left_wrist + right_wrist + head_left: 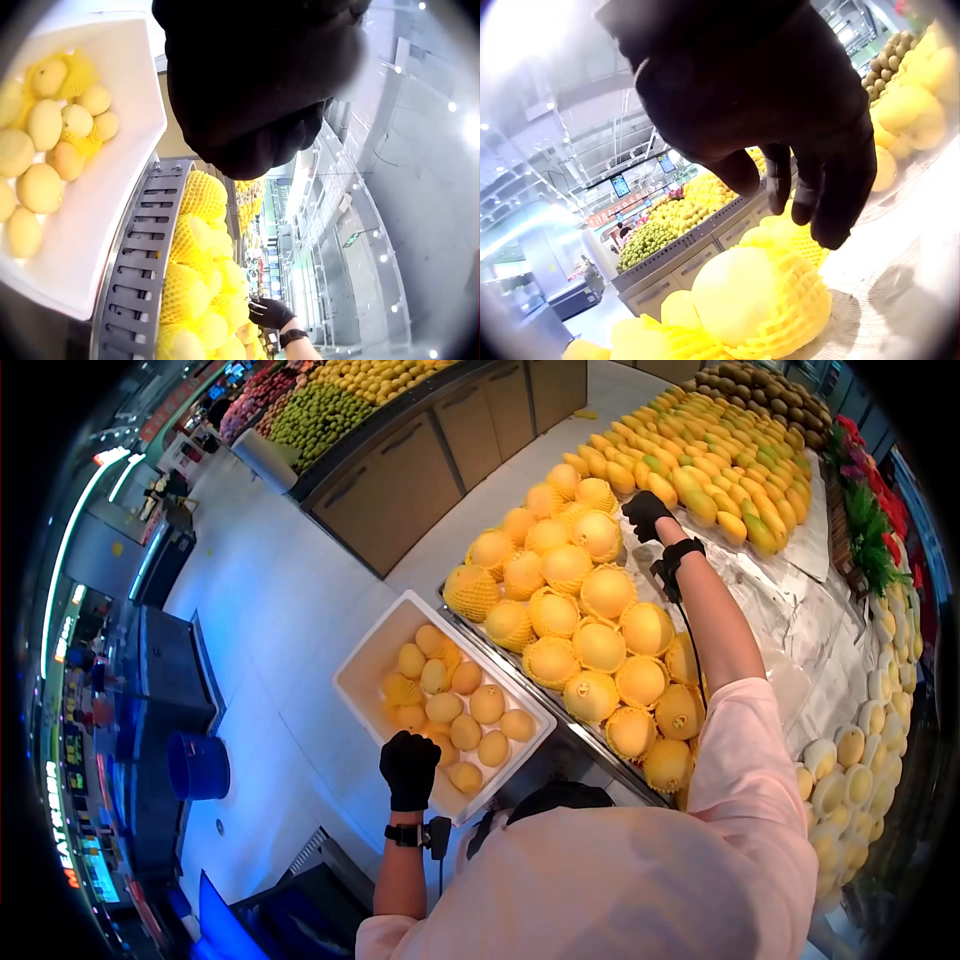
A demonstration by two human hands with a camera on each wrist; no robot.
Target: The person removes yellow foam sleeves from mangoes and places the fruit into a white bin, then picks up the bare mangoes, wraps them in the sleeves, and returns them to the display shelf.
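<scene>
My right hand (648, 515), in a black glove, is at the far right edge of a pile of round yellow fruits (607, 592) wrapped in yellow foam nets. In the right wrist view its fingers (832, 202) hang bent downward above a netted fruit (742, 292), with nothing visible between them. The left hand (409, 768), also gloved in black, is at the near left rim of a white foam box (375, 645). Its fingers are curled in, and no object shows in them. Inside the box lie several round pale-yellow fruits (443, 708), some with yellow netting.
A slatted metal edge (136, 277) runs between box and display. Rows of mangoes (715, 470) lie beyond my right hand, with brown fruits (765, 395) behind. Pale fruits in white sleeves (850, 790) stand at the right. A cabinet counter (390, 475) crosses the far aisle.
</scene>
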